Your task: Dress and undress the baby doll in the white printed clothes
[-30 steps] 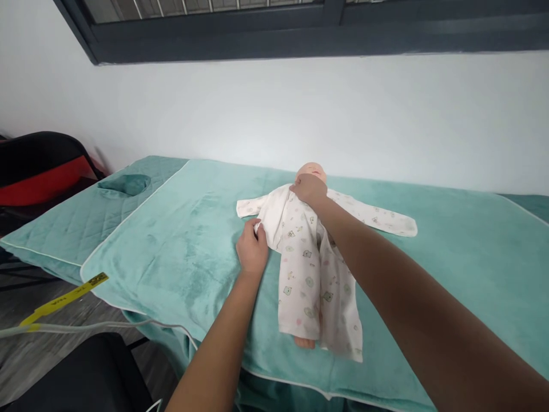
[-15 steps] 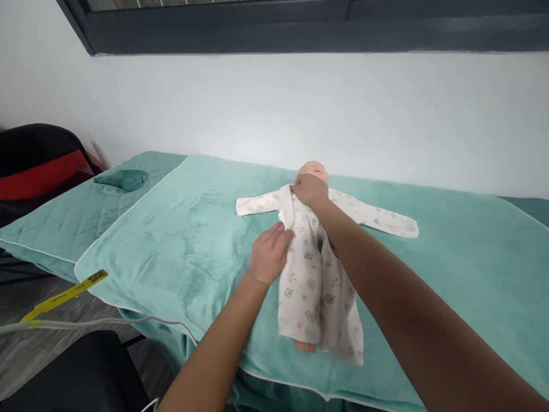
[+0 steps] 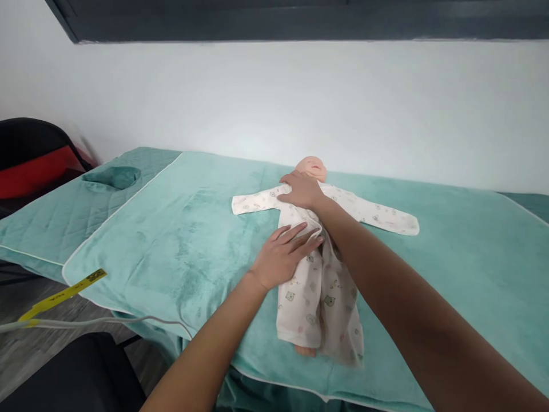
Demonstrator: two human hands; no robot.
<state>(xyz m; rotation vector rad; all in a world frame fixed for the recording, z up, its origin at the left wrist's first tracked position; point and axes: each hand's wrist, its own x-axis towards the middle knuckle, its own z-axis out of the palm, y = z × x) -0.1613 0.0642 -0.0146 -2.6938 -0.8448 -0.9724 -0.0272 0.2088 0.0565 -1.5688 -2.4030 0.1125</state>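
A baby doll (image 3: 312, 166) lies on its back, head toward the wall, dressed in a white patterned top (image 3: 377, 217) with both sleeves spread out. White patterned trousers (image 3: 299, 312) cover its legs, and a foot shows below one hem. My left hand (image 3: 286, 254) rests flat on the doll's lower front, fingers spread over the cloth. Across the upper chest, just under the chin, lies my right hand (image 3: 302, 190), its fingers stretched out on the top. My right forearm hides part of the doll's side.
A teal blanket (image 3: 184, 229) covers the bed, with a quilted section and a face hole (image 3: 114, 177) at left. A cable (image 3: 107, 320) with a yellow tag (image 3: 64, 294) crosses the front left. Black chairs (image 3: 72, 372) stand at left; a white wall (image 3: 274, 97) is behind.
My left hand has drawn the top's front flap rightward across the doll's body, then opened flat on it. My right hand has released its pinch at the neckline and spread over the chest.
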